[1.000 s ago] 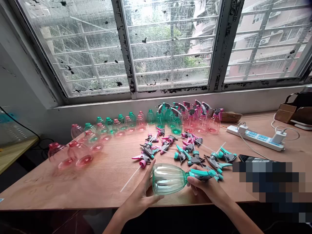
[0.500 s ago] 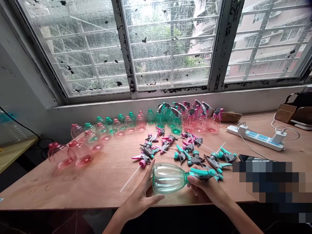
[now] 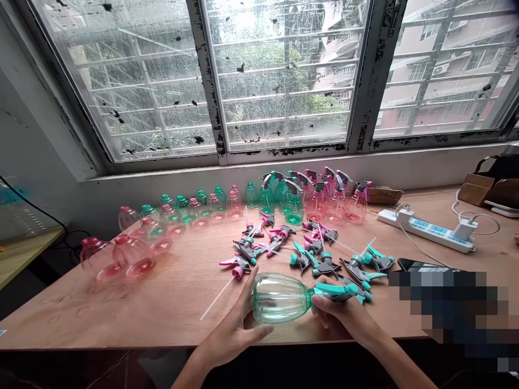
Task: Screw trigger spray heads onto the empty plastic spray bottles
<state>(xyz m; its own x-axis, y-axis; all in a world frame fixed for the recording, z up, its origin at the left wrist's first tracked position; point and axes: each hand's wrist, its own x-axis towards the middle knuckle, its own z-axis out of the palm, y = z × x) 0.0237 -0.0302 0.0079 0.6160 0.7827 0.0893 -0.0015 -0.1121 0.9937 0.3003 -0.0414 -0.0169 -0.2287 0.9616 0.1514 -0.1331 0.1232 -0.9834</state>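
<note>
A clear green spray bottle (image 3: pixel 281 298) lies sideways between my hands, above the front of the table. My left hand (image 3: pixel 239 319) cups its base end, fingers behind it and thumb below. At the neck, my right hand (image 3: pixel 338 308) is closed around the collar of its teal and grey trigger head (image 3: pixel 334 290). Just behind the bottle lie loose teal trigger heads (image 3: pixel 326 265) and pink trigger heads (image 3: pixel 279 233), some with white dip tubes. The fingertips of my right hand are partly hidden by the bottle neck.
Pink bottles (image 3: pixel 133 256) and green bottles (image 3: pixel 152 224) without heads stand on the left and back of the wooden table (image 3: pixel 121 319). Bottles with trigger heads (image 3: pixel 294 205) stand at back centre. A power strip (image 3: pixel 425 229), a cable and a phone (image 3: pixel 425 265) lie right.
</note>
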